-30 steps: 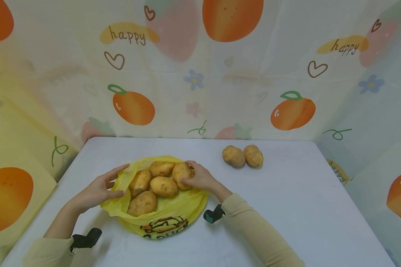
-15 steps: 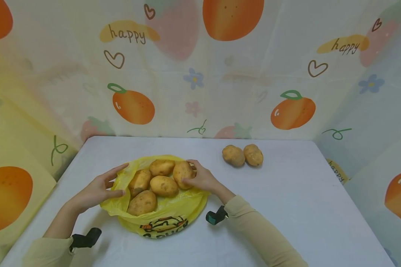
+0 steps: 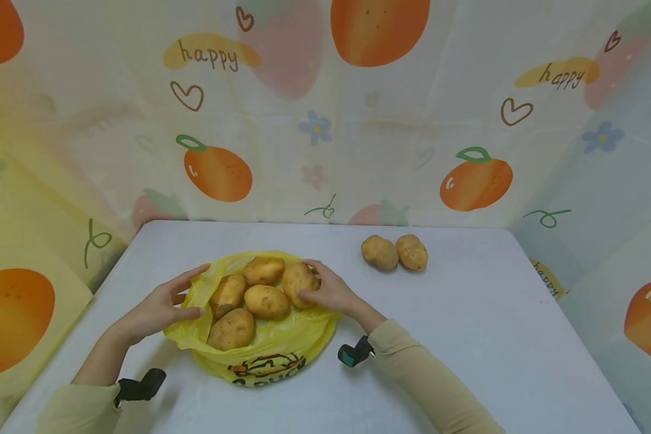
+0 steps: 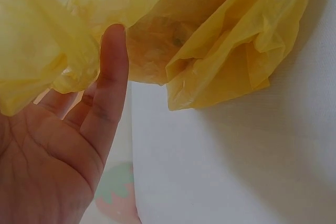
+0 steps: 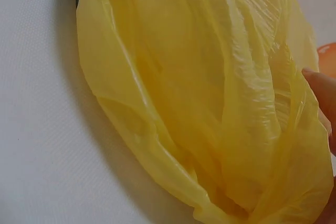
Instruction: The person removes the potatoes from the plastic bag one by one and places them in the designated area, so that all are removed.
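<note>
A yellow plastic bag with black print on its front lies wide-mouthed on the table, several potatoes inside. At its left side, my left hand holds the rim, thumb and index finger spread along the plastic. In the left wrist view, folds of the bag cover part of the left hand's fingers. My right hand grips the potato at the bag's right side, thumb in front and fingers behind. The right wrist view shows mostly the bag's outside, with part of the hand at the right edge.
Two more potatoes sit side by side near the back of the white-covered table. Behind the table hangs a fruit-print cloth, which also lines both sides. Other potatoes lie close around the gripped one inside the bag.
My right hand and the potato it grips have shifted slightly to the right, toward the bag's right rim. The left hand has stayed at the left rim.
</note>
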The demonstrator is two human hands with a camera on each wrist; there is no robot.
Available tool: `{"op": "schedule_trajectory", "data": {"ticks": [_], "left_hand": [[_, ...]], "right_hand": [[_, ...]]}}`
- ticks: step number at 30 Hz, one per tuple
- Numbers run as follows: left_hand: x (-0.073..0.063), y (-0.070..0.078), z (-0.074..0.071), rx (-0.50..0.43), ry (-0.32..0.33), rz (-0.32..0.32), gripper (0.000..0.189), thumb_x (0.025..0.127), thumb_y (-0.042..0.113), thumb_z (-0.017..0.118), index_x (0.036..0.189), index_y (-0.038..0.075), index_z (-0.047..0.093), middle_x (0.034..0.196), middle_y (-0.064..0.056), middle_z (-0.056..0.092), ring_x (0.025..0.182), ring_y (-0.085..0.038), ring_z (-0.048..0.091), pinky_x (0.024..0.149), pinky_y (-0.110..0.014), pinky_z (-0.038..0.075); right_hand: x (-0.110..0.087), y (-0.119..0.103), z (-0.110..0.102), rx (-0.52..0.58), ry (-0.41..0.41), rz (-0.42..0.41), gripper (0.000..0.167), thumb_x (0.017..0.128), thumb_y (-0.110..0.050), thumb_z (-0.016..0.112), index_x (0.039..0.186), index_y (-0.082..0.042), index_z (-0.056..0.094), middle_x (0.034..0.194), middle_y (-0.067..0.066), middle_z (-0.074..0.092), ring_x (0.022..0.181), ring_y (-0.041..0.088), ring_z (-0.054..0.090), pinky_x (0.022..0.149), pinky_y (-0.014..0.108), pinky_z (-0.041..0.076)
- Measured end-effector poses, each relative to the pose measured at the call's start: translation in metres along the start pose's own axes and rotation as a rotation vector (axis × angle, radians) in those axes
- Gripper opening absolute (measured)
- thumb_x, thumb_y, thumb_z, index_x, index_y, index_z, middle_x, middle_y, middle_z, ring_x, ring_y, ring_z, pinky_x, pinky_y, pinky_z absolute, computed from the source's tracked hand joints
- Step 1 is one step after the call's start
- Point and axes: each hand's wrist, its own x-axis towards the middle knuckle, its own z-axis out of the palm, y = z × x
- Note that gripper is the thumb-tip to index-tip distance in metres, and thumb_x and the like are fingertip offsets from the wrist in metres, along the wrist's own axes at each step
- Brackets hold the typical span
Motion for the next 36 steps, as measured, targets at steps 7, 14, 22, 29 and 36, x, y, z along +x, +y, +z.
{"op": "schedule_trajectory", "data": {"ticks": [7,14,22,29,36], "left_hand": [[0.000,0.000,0.000,0.001,-0.004,0.015,0.080,0.084,0.015,0.067,0.148,0.023,0.019,0.148,-0.018,0.021,0.122,-0.047,0.037,0.072,-0.033,0.052],[0.000,-0.002,-0.001,0.005,0.007,0.020,0.081,0.083,0.017,0.068,0.148,0.025,0.020,0.149,-0.016,0.020,0.122,-0.045,0.038,0.073,-0.033,0.052],[-0.002,-0.001,-0.001,0.015,0.011,0.032,0.081,0.083,0.017,0.068,0.148,0.024,0.019,0.149,-0.017,0.020,0.123,-0.046,0.037,0.073,-0.031,0.052],[-0.003,-0.001,-0.001,0.007,0.014,0.031,0.082,0.083,0.016,0.068,0.148,0.024,0.019,0.151,-0.015,0.016,0.124,-0.046,0.036,0.074,-0.030,0.052],[-0.003,-0.002,-0.002,0.017,0.016,0.035,0.082,0.083,0.017,0.068,0.148,0.024,0.019,0.151,-0.015,0.016,0.125,-0.047,0.034,0.076,-0.029,0.051]], "right_hand": [[-0.001,0.002,-0.005,0.014,-0.020,-0.020,0.071,0.083,-0.034,0.068,0.142,-0.025,0.031,0.143,0.004,0.037,0.123,0.025,0.044,0.098,0.039,0.039],[-0.005,-0.004,-0.010,0.052,-0.016,-0.014,0.071,0.082,-0.032,0.069,0.142,-0.027,0.031,0.143,0.003,0.037,0.123,0.026,0.044,0.096,0.040,0.041],[-0.007,-0.006,-0.018,0.054,-0.029,-0.022,0.070,0.082,-0.038,0.068,0.140,-0.034,0.030,0.143,0.001,0.036,0.119,0.023,0.046,0.094,0.038,0.042],[-0.011,-0.010,-0.028,0.105,-0.047,-0.017,0.072,0.080,-0.037,0.070,0.139,-0.038,0.030,0.143,0.000,0.035,0.118,0.026,0.049,0.090,0.037,0.045],[-0.018,-0.018,-0.040,0.077,-0.050,-0.071,0.071,0.082,-0.034,0.069,0.141,-0.032,0.031,0.142,0.002,0.036,0.115,0.028,0.048,0.091,0.040,0.044]]}}
